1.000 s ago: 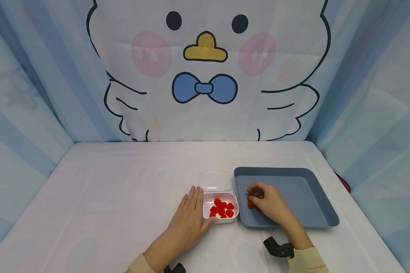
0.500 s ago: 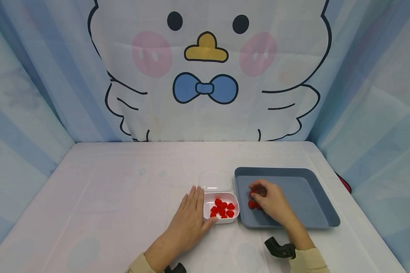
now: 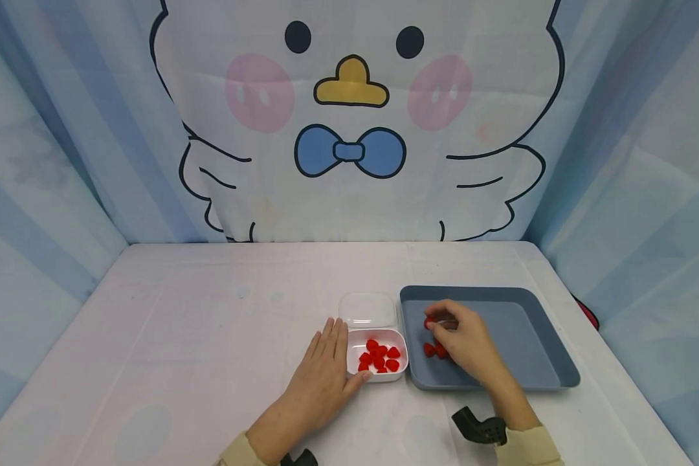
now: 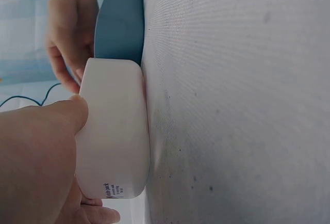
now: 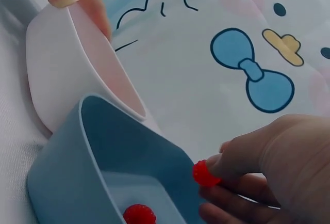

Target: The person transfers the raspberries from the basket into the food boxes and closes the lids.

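Observation:
My left hand (image 3: 317, 382) lies along the left side of a small white box (image 3: 391, 377), fingers straight and thumb on its near rim. The left wrist view shows that thumb at the edge of the box's wall (image 4: 114, 131). Several red raspberries (image 3: 378, 353) are inside. Over the left part of a blue-grey tray (image 3: 518, 336), my right hand (image 3: 468, 340) pinches one raspberry (image 5: 204, 173) between thumb and fingers. Other raspberries (image 3: 429, 350) lie on the tray below, partly hidden by this hand.
A clear plastic lid (image 3: 367, 309) lies just behind the white box. The tray stands right against the box's right side. A printed curtain (image 3: 349, 200) hangs behind the white table (image 3: 210, 336), with more curtains on both sides.
My right hand has moved up and slightly away from the tray's raspberries with one raspberry pinched in it, uncovering others. My left hand has stayed at the box.

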`<state>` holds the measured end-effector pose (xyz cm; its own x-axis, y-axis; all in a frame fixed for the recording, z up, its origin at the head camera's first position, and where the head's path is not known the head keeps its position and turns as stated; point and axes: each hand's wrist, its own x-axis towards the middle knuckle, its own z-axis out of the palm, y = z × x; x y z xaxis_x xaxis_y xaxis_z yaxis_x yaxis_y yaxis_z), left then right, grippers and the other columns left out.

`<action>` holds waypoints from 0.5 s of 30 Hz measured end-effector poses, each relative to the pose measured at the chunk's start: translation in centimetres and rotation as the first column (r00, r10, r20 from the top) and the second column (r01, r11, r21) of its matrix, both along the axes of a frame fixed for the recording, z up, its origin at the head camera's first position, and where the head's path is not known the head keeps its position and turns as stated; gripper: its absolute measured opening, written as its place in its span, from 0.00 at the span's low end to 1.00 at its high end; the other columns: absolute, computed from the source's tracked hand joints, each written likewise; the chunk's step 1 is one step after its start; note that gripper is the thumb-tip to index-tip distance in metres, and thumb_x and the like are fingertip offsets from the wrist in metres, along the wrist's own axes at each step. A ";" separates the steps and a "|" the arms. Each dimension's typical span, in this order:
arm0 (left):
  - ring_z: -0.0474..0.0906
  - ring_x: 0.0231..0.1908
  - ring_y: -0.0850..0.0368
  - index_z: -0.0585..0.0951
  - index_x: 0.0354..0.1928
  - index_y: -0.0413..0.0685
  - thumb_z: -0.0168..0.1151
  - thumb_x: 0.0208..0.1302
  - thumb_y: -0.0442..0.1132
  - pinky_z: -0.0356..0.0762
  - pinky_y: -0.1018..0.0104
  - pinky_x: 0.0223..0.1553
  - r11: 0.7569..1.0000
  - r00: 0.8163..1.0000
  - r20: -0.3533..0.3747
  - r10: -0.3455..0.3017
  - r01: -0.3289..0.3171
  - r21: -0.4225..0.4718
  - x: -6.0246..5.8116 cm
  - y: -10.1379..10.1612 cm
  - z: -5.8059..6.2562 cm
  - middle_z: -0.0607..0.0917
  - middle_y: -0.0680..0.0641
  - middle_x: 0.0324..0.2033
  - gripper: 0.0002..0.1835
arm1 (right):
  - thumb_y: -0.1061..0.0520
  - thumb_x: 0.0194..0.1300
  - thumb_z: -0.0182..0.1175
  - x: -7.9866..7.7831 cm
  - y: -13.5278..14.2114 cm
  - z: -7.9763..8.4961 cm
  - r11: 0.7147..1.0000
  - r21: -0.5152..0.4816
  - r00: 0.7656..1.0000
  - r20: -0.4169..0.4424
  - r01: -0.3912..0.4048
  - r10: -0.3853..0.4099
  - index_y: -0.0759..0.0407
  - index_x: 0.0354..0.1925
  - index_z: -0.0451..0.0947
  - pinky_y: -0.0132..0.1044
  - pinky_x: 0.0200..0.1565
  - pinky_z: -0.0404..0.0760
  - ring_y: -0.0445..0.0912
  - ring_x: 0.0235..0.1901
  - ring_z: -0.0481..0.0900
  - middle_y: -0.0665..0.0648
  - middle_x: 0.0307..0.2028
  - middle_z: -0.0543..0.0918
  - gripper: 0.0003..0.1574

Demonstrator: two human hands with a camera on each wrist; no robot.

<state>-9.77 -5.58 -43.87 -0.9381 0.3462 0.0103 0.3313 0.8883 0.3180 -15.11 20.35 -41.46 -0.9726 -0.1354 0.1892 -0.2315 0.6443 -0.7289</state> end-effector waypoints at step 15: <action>0.49 0.77 0.41 0.54 0.75 0.35 0.52 0.69 0.63 0.52 0.45 0.76 1.000 1.000 -0.005 0.002 -0.002 0.007 0.1 0.0 -0.1 0.58 0.37 0.75 0.48 | 0.67 0.64 0.63 0.6 -1.3 0.6 0.997 -0.059 0.999 -0.021 -0.047 0.046 0.60 0.47 0.82 0.44 0.51 0.85 0.47 0.43 0.84 0.55 0.43 0.86 0.13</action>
<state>-9.65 -5.54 -43.96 -0.9386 0.3444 0.0178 0.3315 0.8866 0.3224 -14.47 19.00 -40.82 -0.9614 -0.1681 0.2177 -0.2750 0.5880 -0.7606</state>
